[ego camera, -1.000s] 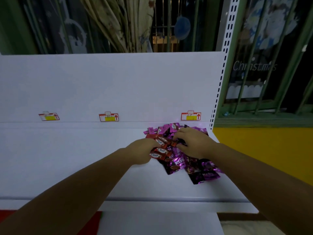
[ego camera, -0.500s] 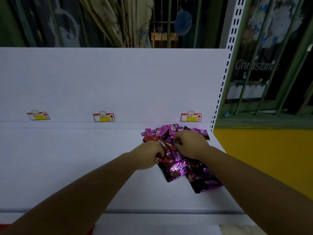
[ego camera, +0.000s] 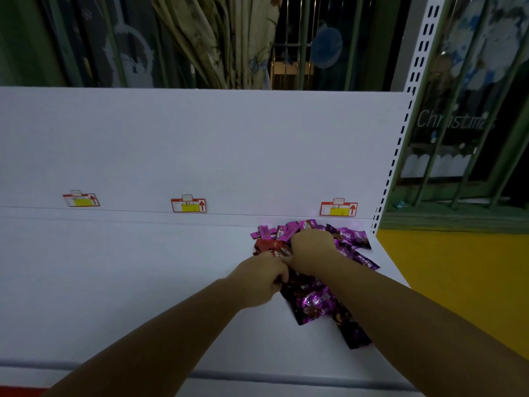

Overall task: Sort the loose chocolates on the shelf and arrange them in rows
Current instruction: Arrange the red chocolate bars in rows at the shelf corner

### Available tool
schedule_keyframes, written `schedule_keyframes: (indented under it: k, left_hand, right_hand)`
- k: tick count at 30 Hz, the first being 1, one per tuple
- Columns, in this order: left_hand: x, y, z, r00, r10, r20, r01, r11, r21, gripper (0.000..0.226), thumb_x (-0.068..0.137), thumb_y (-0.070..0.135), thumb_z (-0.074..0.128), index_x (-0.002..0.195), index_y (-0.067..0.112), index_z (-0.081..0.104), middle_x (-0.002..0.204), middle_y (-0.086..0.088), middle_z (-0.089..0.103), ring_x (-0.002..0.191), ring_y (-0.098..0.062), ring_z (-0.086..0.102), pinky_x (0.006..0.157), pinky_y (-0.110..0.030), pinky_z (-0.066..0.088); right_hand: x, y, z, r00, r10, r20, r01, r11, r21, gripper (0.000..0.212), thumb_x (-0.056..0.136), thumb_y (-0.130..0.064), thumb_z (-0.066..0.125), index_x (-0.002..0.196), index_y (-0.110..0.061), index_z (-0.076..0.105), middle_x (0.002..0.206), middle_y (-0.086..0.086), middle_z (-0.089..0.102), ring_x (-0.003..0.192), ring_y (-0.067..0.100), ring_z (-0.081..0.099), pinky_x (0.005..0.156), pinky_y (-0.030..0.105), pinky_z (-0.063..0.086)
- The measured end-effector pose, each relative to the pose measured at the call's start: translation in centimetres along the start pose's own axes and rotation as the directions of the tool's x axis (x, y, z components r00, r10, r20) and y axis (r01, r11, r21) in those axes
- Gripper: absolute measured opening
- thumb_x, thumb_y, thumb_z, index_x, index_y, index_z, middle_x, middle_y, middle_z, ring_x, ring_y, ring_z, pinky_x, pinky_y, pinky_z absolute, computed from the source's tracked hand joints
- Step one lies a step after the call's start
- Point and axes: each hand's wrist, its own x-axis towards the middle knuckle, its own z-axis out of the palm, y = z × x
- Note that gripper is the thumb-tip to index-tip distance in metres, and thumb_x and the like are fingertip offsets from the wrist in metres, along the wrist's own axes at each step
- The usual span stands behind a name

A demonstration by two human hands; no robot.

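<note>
**Both hands in the chocolates at the shelf's right end**

The two forearms enter from the bottom edge, cut off there. On the white shelf the left hand has its fingers curled tight on a dark wrapper at the left edge of the chocolates. The nearest purple wrappers show "KISS" in white, partly creased. The right hand lies knuckles up on the heap with its fingers bent down into it. What they hold is hidden, so I cannot tell its grip. The red wrappers beside it carry white writing too small to read. Behind, three price tags sit on the back panel (red frame, yellow field, red arrow up), small print unreadable. Far right, past the slotted post, the window glass says "Christmas".
</note>
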Motion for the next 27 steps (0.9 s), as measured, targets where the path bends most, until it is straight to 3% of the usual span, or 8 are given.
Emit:
schedule_keyframes:
  k: [3,6,11,13,16,19,23,27]
  left_hand:
    - [-0.3,0.0,0.2,0.998,0.029,-0.056,-0.028,0.999,0.021,0.015,0.089,0.017,0.056,0.101,0.016,0.065,0.105,-0.003,0.061,0.096,-0.017,0.054,0.082,-0.025,0.045]
    - [-1.0,-0.4,-0.2,0.995,-0.007,-0.104,0.005,1.000,-0.025,0.016,0.093,0.018,0.049,0.102,0.014,0.061,0.101,-0.004,0.060,0.090,-0.017,0.054,0.078,-0.026,0.045]
    - [-2.1,-2.7,-4.0,0.967,-0.220,-0.130,0.197,0.965,-0.171,0.007,0.090,0.015,0.049,0.092,0.020,0.046,0.077,-0.001,0.055,0.067,-0.018,0.048,0.056,-0.027,0.035]
    - [-2.3,-3.7,-5.3,0.949,-0.304,-0.079,0.275,0.926,-0.257,0.011,0.088,0.011,0.049,0.088,0.020,0.042,0.076,-0.004,0.054,0.064,-0.018,0.045,0.057,-0.028,0.035]
    - [-2.1,-4.3,-5.7,0.947,-0.320,0.009,0.310,0.911,-0.271,0.019,0.089,0.006,0.042,0.079,0.020,0.033,0.072,-0.007,0.046,0.063,-0.018,0.033,0.059,-0.031,0.030]
    - [-1.2,-4.1,-5.2,0.954,-0.295,0.055,0.300,0.934,-0.196,0.014,0.089,0.006,0.040,0.084,0.018,0.033,0.072,-0.005,0.045,0.062,-0.017,0.033,0.057,-0.030,0.029]
    - [0.6,-4.1,-4.5,0.979,-0.201,0.023,0.200,0.979,0.033,0.028,0.092,0.011,0.044,0.118,0.019,0.049,0.109,-0.005,0.060,0.093,-0.022,0.054,0.071,-0.025,0.037]
    - [1.8,-4.2,-3.5,0.989,-0.122,0.085,0.108,0.983,0.146,0.055,0.085,0.003,0.050,0.132,0.031,0.047,0.125,0.001,0.054,0.114,-0.021,0.051,0.087,-0.027,0.040]
  right_hand:
    - [0.3,-0.6,-0.3,0.999,0.009,0.040,-0.009,1.000,0.008,0.028,0.090,-0.037,0.053,0.076,-0.013,0.051,0.066,-0.001,0.044,0.064,0.015,0.048,0.059,0.028,0.038]
    - [0.6,-0.7,0.0,0.997,0.021,0.078,-0.032,0.990,0.138,0.032,0.087,-0.036,0.058,0.069,-0.014,0.044,0.067,-0.002,0.044,0.066,0.016,0.049,0.063,0.029,0.040]
    - [0.9,-0.3,-0.1,0.999,-0.006,0.043,-0.007,0.953,0.302,0.019,0.086,-0.031,0.060,0.091,-0.014,0.052,0.080,0.000,0.052,0.077,0.020,0.052,0.065,0.030,0.042]
    - [1.0,0.1,-0.5,1.000,0.016,0.000,-0.014,0.935,0.356,0.017,0.085,-0.029,0.061,0.092,-0.016,0.052,0.082,0.000,0.054,0.080,0.020,0.056,0.066,0.030,0.042]
    - [0.7,1.1,-1.6,0.999,0.030,0.026,-0.039,0.855,0.517,0.016,0.085,-0.023,0.062,0.092,-0.016,0.050,0.083,0.000,0.053,0.082,0.019,0.055,0.064,0.026,0.039]
    - [0.1,2.4,-2.3,0.995,0.056,0.077,-0.094,0.711,0.697,0.017,0.085,-0.015,0.064,0.092,-0.014,0.049,0.082,0.001,0.057,0.067,0.014,0.056,0.049,0.019,0.039]
    - [-0.8,3.5,-2.1,0.989,0.065,0.133,-0.148,0.482,0.864,0.021,0.084,-0.003,0.066,0.099,-0.011,0.053,0.077,0.002,0.062,0.053,0.008,0.058,0.041,0.014,0.042]
    - [-1.2,4.0,-1.6,0.993,0.033,0.113,-0.115,0.457,0.882,0.013,0.084,0.000,0.063,0.084,-0.013,0.063,0.072,0.003,0.064,0.056,0.012,0.059,0.051,0.021,0.046]
